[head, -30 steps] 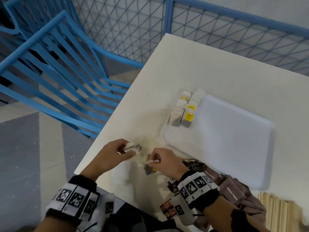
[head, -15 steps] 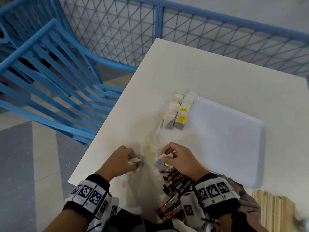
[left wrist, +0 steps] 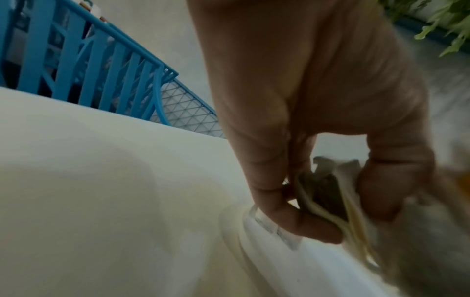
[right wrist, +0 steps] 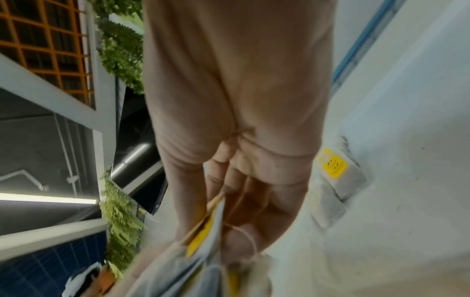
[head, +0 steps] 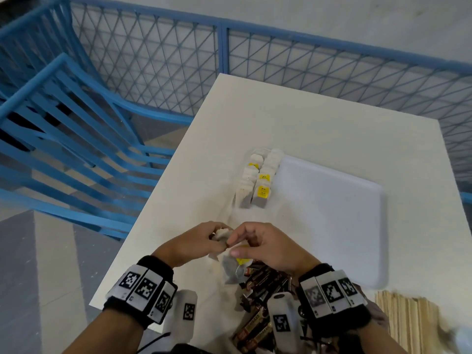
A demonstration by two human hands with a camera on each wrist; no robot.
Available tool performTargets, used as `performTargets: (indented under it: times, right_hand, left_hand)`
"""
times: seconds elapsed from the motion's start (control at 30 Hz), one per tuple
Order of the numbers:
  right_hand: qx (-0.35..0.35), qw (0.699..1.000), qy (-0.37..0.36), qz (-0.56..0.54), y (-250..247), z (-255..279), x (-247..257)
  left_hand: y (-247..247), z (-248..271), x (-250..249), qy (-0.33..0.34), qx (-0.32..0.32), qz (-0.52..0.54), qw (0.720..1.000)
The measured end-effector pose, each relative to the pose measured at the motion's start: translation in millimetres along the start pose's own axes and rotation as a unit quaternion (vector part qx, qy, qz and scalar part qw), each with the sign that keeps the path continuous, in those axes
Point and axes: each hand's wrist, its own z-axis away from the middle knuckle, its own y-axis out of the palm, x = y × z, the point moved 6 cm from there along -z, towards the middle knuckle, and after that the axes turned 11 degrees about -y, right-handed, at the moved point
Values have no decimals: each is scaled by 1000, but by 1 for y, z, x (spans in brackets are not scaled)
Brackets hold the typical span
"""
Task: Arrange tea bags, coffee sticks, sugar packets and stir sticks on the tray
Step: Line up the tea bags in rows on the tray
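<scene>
My left hand (head: 204,242) pinches a small bunch of tea bags (left wrist: 328,193) between thumb and fingers, just above the table. Right beside it, my right hand (head: 258,247) pinches a tea bag with a yellow tag (head: 233,267) that hangs down from my fingers; the tag and string show in the right wrist view (right wrist: 203,235). The white tray (head: 332,226) lies bare to the right. Two rows of tea bags (head: 256,182) lie along the tray's left edge. Coffee sticks (head: 258,287) are heaped under my right wrist. Wooden stir sticks (head: 408,323) lie at the lower right.
The white table (head: 319,123) ends close to my left hand on the left and near side. A blue chair (head: 63,129) stands off the left edge. A blue mesh fence (head: 281,60) runs behind the table.
My two hands have come together over the near table edge. The right hand has lifted its yellow-tagged tea bag up against the bags in the left hand.
</scene>
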Motion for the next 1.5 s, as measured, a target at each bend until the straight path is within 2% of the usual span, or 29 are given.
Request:
performTargets:
  times: [0.13, 0.27, 0.33, 0.43, 0.57, 0.63, 0.7, 0.8, 0.93, 1.03, 1.27, 1.4, 1.5]
  right_hand:
    - [-32, 998, -4, 62, -8, 0, -5]
    - [-53, 993, -16, 102, -15, -2, -3]
    - [-63, 990, -20, 128, -18, -4, -2]
    - [-87, 986, -28, 137, -20, -8, 1]
    - [-165, 972, -38, 163, -25, -13, 4]
    - [-208, 966, -22, 154, -27, -12, -1]
    - [-222, 963, 6, 152, -28, -9, -7]
    - [-214, 970, 26, 116, -26, -8, -13]
    - [-218, 973, 40, 64, -24, -13, -16]
    - [-223, 973, 52, 22, -22, -15, -17]
    - [-288, 950, 50, -110, -34, -14, -27]
    - [-368, 928, 47, -30, -67, -7, -41]
    - [-374, 923, 61, 58, -89, -8, -52]
  left_hand:
    - [16, 3, -3, -14, 73, 137, 988]
    - [29, 9, -3, -56, 166, 277, 945]
    - [31, 12, -5, -50, 196, 326, 923]
    - [28, 10, -5, -32, 170, 332, 927]
    - [21, 4, -10, 5, 101, 316, 943]
    - [14, 1, -11, 28, 60, 332, 941]
    - [8, 2, -11, 50, 32, 345, 937]
    - [4, 3, -8, 69, 26, 345, 936]
    - [8, 5, -3, 75, 30, 304, 949]
    - [8, 4, 0, 83, 14, 314, 946]
    - [0, -1, 6, 86, -14, 338, 937]
    - [-11, 1, 15, 91, -33, 345, 933]
    - [-18, 3, 20, 92, -39, 342, 934]
